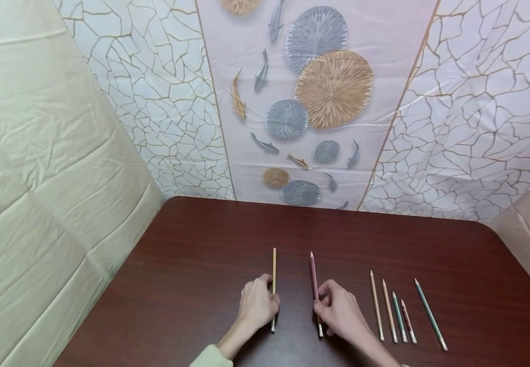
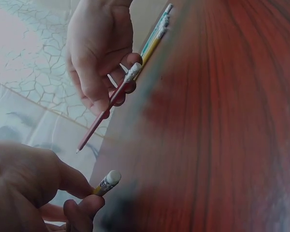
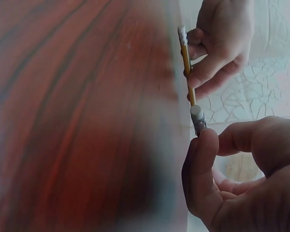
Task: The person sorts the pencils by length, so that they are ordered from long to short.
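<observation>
My left hand point(image 1: 257, 304) pinches a yellow pencil point(image 1: 274, 270) that points away from me, its white eraser toward the front. In the left wrist view, that eraser point(image 2: 114, 177) sticks out past the thumb and fingers. To the right, my right hand point(image 1: 342, 311) holds a dark pink pencil point(image 1: 313, 272) between thumb and fingers, with its sharpened tip at the far end. The pink pencil's eraser end point(image 3: 197, 113) shows close up in the right wrist view. The two pencils are apart, nearly side by side, low over the table; whether they touch it I cannot tell.
On the dark red-brown table point(image 1: 191, 255), several pencils lie right of my right hand: two tan ones, including the leftmost point(image 1: 377, 306), a short green one point(image 1: 399, 317), a shorter pink one point(image 1: 408, 321) and a long teal one point(image 1: 431, 314). Patterned cloth point(image 1: 178, 102) hangs behind the table.
</observation>
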`<act>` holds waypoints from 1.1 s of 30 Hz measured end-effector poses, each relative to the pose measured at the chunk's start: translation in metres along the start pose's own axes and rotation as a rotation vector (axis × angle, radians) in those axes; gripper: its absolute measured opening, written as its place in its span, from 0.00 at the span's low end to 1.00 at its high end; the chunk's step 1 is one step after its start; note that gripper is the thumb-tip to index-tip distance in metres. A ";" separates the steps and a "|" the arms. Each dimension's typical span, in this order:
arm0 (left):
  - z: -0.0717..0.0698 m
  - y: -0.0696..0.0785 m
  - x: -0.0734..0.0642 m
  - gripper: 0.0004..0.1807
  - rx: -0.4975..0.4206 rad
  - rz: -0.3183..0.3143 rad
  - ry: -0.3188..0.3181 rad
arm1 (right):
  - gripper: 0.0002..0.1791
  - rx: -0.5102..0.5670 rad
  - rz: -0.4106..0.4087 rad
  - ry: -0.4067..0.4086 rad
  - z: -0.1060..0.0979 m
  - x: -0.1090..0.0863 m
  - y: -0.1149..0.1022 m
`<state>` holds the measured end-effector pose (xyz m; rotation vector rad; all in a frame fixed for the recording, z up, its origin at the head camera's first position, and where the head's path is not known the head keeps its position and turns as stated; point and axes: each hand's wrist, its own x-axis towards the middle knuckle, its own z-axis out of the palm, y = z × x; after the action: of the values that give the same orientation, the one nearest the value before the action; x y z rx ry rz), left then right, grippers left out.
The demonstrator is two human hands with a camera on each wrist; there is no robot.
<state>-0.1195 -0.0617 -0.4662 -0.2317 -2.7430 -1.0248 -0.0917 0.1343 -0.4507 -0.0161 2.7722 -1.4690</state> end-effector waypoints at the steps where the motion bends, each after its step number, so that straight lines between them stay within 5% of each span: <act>1: -0.001 -0.001 0.000 0.15 0.005 -0.003 0.001 | 0.10 0.004 -0.002 -0.005 0.002 0.001 -0.001; 15: -0.015 -0.017 -0.002 0.17 0.064 -0.008 0.007 | 0.09 0.030 -0.051 -0.070 0.025 0.008 -0.013; 33: -0.014 -0.024 -0.003 0.19 0.075 0.010 0.004 | 0.07 0.057 -0.065 -0.127 0.048 0.015 -0.023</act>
<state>-0.1198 -0.0894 -0.4714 -0.2314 -2.7671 -0.9162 -0.1065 0.0812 -0.4582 -0.1946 2.6526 -1.5038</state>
